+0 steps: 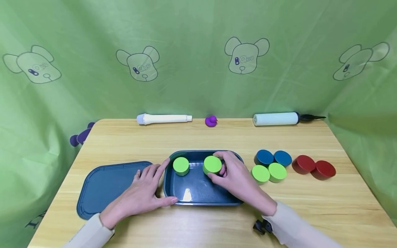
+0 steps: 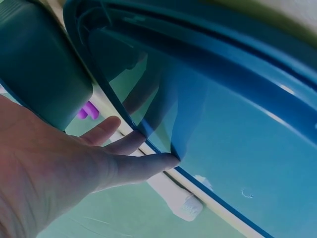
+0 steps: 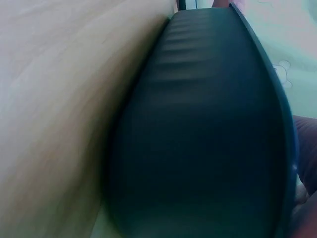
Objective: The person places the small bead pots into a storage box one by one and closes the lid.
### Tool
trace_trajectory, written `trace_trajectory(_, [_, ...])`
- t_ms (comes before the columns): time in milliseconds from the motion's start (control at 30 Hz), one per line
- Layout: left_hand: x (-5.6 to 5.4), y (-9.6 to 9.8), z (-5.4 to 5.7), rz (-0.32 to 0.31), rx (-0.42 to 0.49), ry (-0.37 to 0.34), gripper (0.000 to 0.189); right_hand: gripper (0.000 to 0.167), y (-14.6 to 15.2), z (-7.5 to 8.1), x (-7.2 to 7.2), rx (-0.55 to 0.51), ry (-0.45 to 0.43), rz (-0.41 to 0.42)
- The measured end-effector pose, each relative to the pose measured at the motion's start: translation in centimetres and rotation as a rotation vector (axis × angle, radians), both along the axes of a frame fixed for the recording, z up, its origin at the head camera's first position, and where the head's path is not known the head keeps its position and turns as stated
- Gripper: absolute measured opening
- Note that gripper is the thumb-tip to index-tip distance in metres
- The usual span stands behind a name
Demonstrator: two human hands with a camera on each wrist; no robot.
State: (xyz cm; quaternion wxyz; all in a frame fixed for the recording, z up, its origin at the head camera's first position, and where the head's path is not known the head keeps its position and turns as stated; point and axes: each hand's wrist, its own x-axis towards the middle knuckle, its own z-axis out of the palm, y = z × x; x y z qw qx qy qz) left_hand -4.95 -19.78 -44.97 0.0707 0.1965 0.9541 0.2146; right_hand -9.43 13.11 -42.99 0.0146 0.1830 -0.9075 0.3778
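Observation:
A dark blue rectangular tray (image 1: pixel 198 201) with raised walls stands on the table. Inside it, toward the left, sits a bright green round block (image 1: pixel 181 166). My right hand (image 1: pixel 232 175) pinches a second green round block (image 1: pixel 212 164) between thumb and fingers, over the tray's right half. My left hand (image 1: pixel 144 193) is spread at the tray's left end, thumb by the near rim and index finger by the far left corner. In the left wrist view, its fingertips (image 2: pixel 171 159) rest on the flat blue lid (image 2: pixel 237 148). The tray's outer wall (image 3: pixel 198 124) fills the right wrist view.
Right of the tray stand two blue blocks (image 1: pixel 264 157), two green blocks (image 1: pixel 260 174) and two red blocks (image 1: pixel 304 164). Along the back edge lie a white microphone (image 1: pixel 165 119), a purple duck (image 1: pixel 211 121) and a hand pump (image 1: pixel 276 119). A small black object (image 1: pixel 262 227) is by the right sleeve.

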Motion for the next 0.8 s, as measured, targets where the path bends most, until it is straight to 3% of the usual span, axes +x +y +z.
trace_trajectory(533, [0.1,0.1,0.0,0.001,-0.01,-0.005,0.117,0.055,-2.5,-1.4,-0.9,0.049,-0.01,0.04])
trace_trajectory(800, [0.1,0.1,0.1,0.0,-0.007,-0.003,0.117,0.054,-3.2,-1.6,-1.2,0.108,-0.059,0.031])
